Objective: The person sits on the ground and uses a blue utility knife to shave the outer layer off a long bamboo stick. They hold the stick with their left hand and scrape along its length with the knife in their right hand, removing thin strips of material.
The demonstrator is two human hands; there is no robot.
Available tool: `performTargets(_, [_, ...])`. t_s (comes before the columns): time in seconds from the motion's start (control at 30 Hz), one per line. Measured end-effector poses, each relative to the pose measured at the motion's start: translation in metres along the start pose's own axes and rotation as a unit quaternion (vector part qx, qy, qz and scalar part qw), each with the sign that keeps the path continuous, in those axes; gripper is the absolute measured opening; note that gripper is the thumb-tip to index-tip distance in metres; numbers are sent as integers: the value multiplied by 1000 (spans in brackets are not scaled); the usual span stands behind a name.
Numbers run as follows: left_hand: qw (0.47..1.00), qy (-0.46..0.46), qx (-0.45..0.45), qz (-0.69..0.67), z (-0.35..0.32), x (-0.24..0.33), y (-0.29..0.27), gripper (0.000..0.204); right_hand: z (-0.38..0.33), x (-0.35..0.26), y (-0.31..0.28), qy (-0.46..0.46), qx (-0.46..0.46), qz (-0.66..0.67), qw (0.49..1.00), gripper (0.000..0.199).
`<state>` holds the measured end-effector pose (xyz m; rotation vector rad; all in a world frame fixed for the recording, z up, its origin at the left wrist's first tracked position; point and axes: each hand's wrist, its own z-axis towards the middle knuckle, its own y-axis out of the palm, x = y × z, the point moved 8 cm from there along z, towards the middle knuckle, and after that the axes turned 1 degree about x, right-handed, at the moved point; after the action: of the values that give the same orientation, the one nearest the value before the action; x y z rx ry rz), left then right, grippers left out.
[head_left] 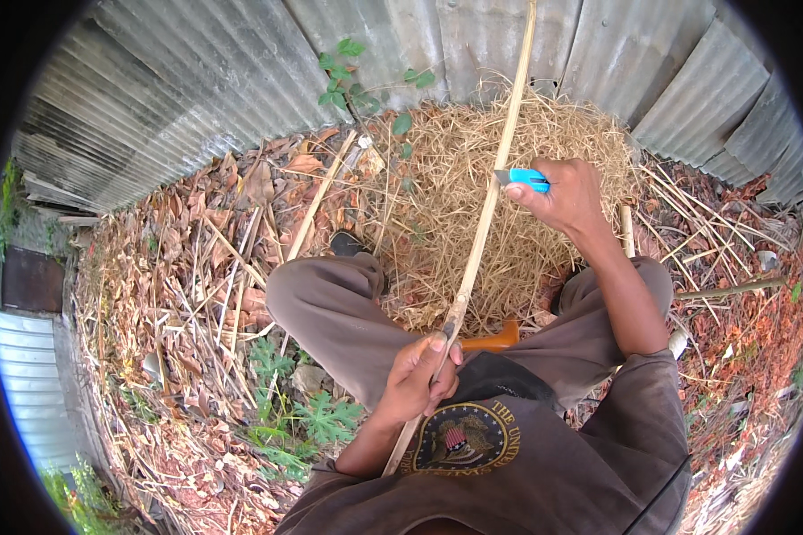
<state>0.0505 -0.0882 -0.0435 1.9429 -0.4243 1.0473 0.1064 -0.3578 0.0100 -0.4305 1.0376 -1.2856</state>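
A single head-worn fisheye view looks steeply down from above the person's chest onto the bent knees and the pile of dry shavings (500, 178) on the ground. It faces toward the corrugated metal fence (196, 98), which curves across the top of the frame beyond the pile. The left hand (417, 379) lies close under the lens, nearer than the pile; the right hand (567, 194) sits farther out, over it.

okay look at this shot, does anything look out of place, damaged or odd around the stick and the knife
Nothing stands out. The left hand grips the long stick low, and the right hand sets a blue-handled knife against it higher up. The shavings pile and dry leaves lie loosely below.
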Motion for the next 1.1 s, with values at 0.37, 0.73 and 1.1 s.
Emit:
performTargets(0.37, [995,13,55,-79,8,16,-17,34,-41,-80,25,-157,-73,62,983,65])
performTargets(0.73, [998,6,64,-30,15,12,-15,33,-34,-74,31,-157,-49,32,986,68])
performTargets(1.1, [999,2,41,25,3,9,-6,33,3,-3,13,-28,11,-30,999,67])
